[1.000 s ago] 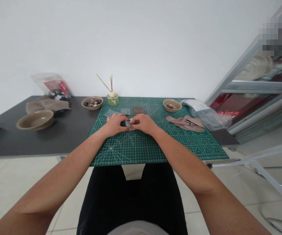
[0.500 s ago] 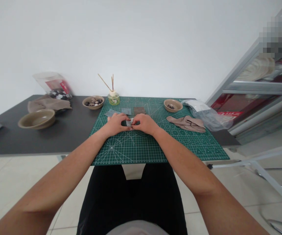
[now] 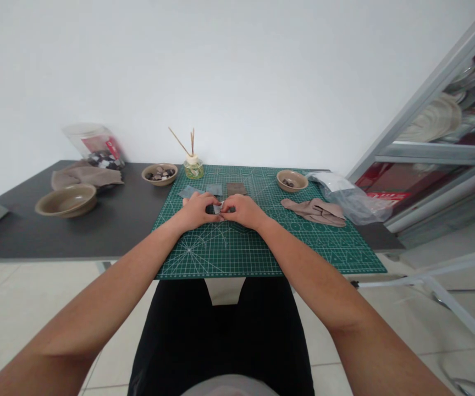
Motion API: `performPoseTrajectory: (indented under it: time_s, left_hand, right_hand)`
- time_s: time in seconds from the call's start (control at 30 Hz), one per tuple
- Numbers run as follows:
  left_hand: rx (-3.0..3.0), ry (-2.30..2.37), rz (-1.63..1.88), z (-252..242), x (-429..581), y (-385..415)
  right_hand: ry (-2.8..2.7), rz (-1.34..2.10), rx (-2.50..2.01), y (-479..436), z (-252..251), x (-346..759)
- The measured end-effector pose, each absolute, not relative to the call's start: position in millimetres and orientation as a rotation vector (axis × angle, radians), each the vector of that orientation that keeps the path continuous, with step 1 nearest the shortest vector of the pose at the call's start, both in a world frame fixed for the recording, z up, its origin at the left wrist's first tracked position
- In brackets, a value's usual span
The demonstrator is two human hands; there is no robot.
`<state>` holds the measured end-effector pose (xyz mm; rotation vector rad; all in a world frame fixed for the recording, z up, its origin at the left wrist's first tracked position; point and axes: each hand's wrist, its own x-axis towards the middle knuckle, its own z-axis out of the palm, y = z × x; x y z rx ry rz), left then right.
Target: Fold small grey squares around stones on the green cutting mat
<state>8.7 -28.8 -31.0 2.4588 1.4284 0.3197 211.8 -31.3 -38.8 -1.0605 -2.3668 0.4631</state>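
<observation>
Over the green cutting mat [image 3: 229, 253], both hands meet at a small pale grey piece [image 3: 217, 209], its material too small to make out. The thumb and fingers of my left hand [image 3: 197, 211] are closed on its left side. My right hand [image 3: 244, 210] pinches it from the right, hiding much of that side. Just beyond my fingers lie two blue-grey flat pieces, one angled [image 3: 187, 191] and one straighter [image 3: 214, 190]. A brown square piece [image 3: 236, 188] lies behind my right hand.
Left: a bowl of dark and pale small pieces [image 3: 159, 174], a larger bowl [image 3: 66, 201], a brown cloth [image 3: 84, 176], a clear bag [image 3: 97, 146]. A reed diffuser [image 3: 193, 166] stands behind. Right: a small bowl [image 3: 292, 180], another cloth [image 3: 315, 212], a plastic bag [image 3: 351, 195].
The camera view has shifted slightly. Both hands stay at the same spot on the mat, still pinching the pale grey piece, with only slight finger movement.
</observation>
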Motion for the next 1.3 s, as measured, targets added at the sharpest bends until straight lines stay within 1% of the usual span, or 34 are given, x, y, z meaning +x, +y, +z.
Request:
performPoseTrajectory:
  time_s: [0.13, 0.4, 0.8, 1.07, 1.3]
  left_hand:
    - [2.451, 1.429, 0.313, -28.8, 9.1, -30.8]
    - [2.450, 1.405, 0.330, -29.1, 9.6, -31.9]
    - [2.471, 1.409, 0.326, -31.0, 8.8, -29.4]
    - [2.489, 1.396, 0.347, -33.1, 8.2, -29.2]
    - [2.473, 1.393, 0.358, -34.4, 7.4, -27.8]
  right_hand:
    - [-2.355, 0.504, -1.029, -29.7, -37.9, 217.2]
    - [-2.327, 0.400, -1.155, -26.4, -39.8, 214.8]
    - [-2.428, 0.471, -0.935, -27.1, -39.9, 215.9]
    - [-2.409, 0.346, -1.074, -23.5, -44.6, 215.4]
    - [-2.446, 0.466, -0.941, -24.7, -41.8, 212.8]
